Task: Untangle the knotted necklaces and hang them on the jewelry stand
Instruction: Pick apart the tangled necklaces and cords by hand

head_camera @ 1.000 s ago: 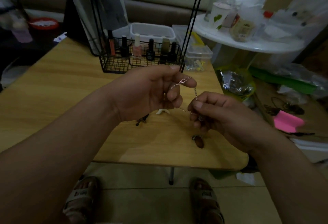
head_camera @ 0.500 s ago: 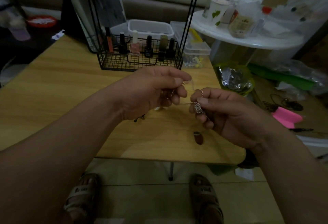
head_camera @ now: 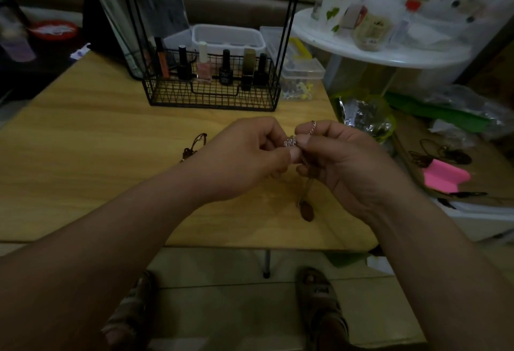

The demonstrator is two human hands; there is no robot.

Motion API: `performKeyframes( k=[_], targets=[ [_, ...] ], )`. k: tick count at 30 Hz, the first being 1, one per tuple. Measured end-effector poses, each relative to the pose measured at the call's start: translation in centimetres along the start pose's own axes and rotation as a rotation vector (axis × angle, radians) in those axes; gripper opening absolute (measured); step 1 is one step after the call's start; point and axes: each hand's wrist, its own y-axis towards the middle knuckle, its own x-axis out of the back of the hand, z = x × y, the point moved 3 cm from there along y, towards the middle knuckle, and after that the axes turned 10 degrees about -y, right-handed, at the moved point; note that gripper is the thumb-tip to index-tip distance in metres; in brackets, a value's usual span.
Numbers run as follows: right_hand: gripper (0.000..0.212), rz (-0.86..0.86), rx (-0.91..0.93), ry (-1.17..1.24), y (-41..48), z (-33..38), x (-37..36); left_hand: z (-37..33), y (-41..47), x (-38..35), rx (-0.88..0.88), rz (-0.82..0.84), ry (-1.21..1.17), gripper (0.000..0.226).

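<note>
Head view. Drawn together since half a second ago, no slack chain stretched between them now: left hand [head_camera: 244,155] and right hand [head_camera: 347,161], fingertips meeting above the tabletop [head_camera: 97,142] toward its near right corner. Both pinching the silver necklace [head_camera: 290,142] at its bright cluster, thumb against forefinger. Likely working the knot itself; nothing hung yet on the jewelry stand [head_camera: 178,94] at the far edge. Below the right hand, a brown pendant [head_camera: 307,213]; dangling or resting, cannot tell.

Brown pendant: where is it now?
Head view, right of centre: the brown pendant is just below the right hand, over the wooden table near its front edge.
</note>
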Motion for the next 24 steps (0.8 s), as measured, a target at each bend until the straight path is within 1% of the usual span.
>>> performKeyframes(
  k=[2,6,11,15,19,22,24],
  targets=[
    [0.011,-0.009,0.021,-0.022,-0.1,0.32,0.03,-0.12,0.05,0.17,-0.008,0.02,-0.008,0.014],
    [0.015,-0.015,0.03,-0.045,-0.12,0.55,0.11,-0.54,-0.04,0.31,0.015,0.063,-0.056,0.026],
    [0.018,0.016,0.031,-0.003,-0.22,0.63,-0.05,-0.58,0.08,0.19,0.026,0.052,-0.095,0.031],
    [0.018,0.035,0.046,-0.014,-0.13,0.45,-0.06,-0.37,0.11,0.02,0.008,0.013,-0.13,0.023],
    [0.015,-0.046,0.114,-0.121,0.15,0.26,0.44,-0.09,0.17,0.14,-0.025,-0.031,-0.149,0.008],
    [0.016,-0.066,0.16,-0.187,0.12,0.29,0.53,0.16,0.19,-0.04,-0.01,-0.026,-0.198,0.008],
    [0.016,-0.067,0.178,-0.189,0.13,0.33,0.5,0.16,0.17,-0.11,0.003,-0.02,-0.251,0.004]
  ],
)
